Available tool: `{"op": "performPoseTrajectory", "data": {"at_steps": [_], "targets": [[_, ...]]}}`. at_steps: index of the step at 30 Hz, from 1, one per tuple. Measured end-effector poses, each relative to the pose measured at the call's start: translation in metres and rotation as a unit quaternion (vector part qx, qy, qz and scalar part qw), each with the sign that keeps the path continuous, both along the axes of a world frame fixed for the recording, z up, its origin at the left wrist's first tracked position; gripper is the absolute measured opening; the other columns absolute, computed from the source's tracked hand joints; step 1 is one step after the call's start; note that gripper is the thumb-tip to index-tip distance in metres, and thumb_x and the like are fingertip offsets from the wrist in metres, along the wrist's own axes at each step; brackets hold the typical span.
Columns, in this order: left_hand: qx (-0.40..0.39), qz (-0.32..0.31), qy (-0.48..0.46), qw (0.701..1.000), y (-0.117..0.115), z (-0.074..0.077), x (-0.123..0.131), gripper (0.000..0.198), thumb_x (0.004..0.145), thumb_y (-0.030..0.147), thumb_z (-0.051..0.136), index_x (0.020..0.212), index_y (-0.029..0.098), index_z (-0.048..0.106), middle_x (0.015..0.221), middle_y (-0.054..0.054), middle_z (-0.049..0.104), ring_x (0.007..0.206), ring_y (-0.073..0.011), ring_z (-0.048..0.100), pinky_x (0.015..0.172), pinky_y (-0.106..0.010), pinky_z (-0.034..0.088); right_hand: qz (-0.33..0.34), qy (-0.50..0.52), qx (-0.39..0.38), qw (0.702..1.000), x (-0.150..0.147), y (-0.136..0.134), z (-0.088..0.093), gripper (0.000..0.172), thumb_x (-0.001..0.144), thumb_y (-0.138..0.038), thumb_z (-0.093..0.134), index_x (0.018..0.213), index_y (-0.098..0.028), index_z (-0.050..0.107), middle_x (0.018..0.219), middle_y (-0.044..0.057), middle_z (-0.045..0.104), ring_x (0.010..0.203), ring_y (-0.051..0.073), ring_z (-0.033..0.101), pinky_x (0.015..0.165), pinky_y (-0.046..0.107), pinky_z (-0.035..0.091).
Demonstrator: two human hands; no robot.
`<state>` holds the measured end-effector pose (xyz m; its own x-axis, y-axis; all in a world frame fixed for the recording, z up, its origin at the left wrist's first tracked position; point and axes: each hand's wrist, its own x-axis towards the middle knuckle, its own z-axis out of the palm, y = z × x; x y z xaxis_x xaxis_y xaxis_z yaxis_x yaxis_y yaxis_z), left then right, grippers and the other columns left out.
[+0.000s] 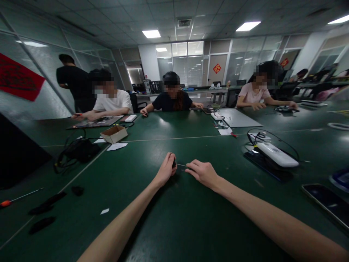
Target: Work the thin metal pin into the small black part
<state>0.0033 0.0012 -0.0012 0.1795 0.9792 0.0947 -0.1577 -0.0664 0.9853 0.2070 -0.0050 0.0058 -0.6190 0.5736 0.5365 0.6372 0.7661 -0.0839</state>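
Over the middle of the green table, my left hand (166, 169) is closed around a small black object (173, 162), most of it hidden by the fingers. A thin, pale, straight piece (181, 165) runs sideways from that object to my right hand (202, 171). The thumb and fingers of my right hand pinch its far end. Whether the thin piece is a rod or a strip is too small to tell. Both hands are just above the table top (160, 225), a short gap apart.
Several dark pieces (47, 203), an orange-handled screwdriver (21, 197) and a black bag-like bundle (81, 150) lie left. An open cardboard box (114, 134) stands farther back. Right are a white device (276, 153) with cables and a phone (328, 203). Several people sit opposite.
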Motion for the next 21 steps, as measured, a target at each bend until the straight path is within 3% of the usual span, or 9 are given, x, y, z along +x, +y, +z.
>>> {"op": "performPoseTrajectory", "data": {"at_steps": [6,21], "targets": [[-0.006,0.024,0.028,0.999,0.0005,-0.0020,0.0006,0.040,0.083,0.060,0.039,0.086,0.020,0.040,0.053,0.007,0.032,0.039,-0.0052,0.024,0.037,-0.016,0.019,0.011,-0.008,0.023,1.000,0.0007,0.0002,-0.0003,0.027,0.094,-0.035,0.042,0.110,-0.019,0.058,0.097,0.006,0.060,0.074,0.011,0.056,0.065,0.021,0.042],[-0.017,-0.016,0.044,0.999,0.0024,0.0000,-0.0019,0.037,0.083,0.056,0.042,0.084,0.019,0.045,0.050,0.007,0.032,0.037,-0.0054,0.024,0.035,-0.014,0.018,0.034,-0.036,0.031,0.998,0.0030,-0.0031,0.0035,0.031,0.095,-0.034,0.040,0.118,-0.020,0.056,0.093,0.006,0.063,0.072,0.011,0.057,0.060,0.021,0.040]]}}
